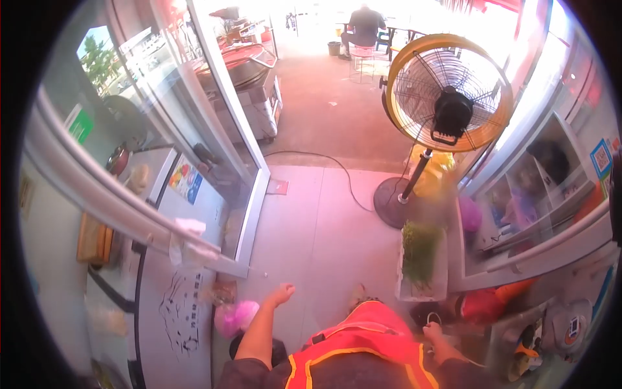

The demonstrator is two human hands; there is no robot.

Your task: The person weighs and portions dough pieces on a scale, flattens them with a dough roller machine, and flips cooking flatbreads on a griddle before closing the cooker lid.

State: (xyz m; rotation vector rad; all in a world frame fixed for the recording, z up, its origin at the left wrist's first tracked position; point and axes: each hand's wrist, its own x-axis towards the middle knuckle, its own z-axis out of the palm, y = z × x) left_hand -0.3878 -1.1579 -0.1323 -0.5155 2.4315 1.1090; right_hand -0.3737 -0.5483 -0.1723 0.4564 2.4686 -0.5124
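Note:
Over the light floor tiles, my left hand (281,295) is held out in front of me with its fingers curled in and nothing showing in them. Nearest to it is a pink plastic bag (236,318), low on the left and apart from the hand. At my right side, my right hand (433,330) is closed. A pale loop (434,318) rises at its fingers; what it belongs to is hidden or too small to make out. My red apron (369,334) with yellow edging covers my front. One foot (358,295) shows beyond it.
A large yellow-rimmed fan (447,97) stands on a round base in the doorway, its cord (337,165) lying across the floor. Glass doors (227,214) frame both sides. A white box of greens (421,262) sits front right. Outside, a person (366,29) sits on a stool.

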